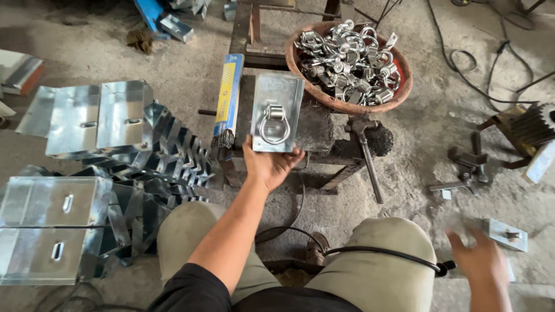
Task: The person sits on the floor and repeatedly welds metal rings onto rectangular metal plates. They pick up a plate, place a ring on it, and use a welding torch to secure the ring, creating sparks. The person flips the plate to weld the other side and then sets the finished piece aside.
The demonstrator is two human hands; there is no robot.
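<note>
My left hand point(269, 166) grips the near edge of a shiny galvanized steel plate point(284, 95) that lies on a dark work block point(317, 124). A metal ring fitting point(274, 122) sits on the plate's middle. My right hand point(481, 258) is blurred low at the right, fingers apart, holding nothing, just short of a small metal piece point(509, 234) on the floor. A brown bowl point(300, 69) heaped with several shiny ring fittings point(347, 60) stands behind the block.
Stacks of bent galvanized brackets point(95, 118) and plates point(46, 228) fill the left. A blue-and-yellow box of rods point(229, 92) leans beside the block. A hammer point(366, 153) rests at its right. Black cables point(370, 252) cross my knees. A gear point(535, 124) and tools point(465, 167) lie right.
</note>
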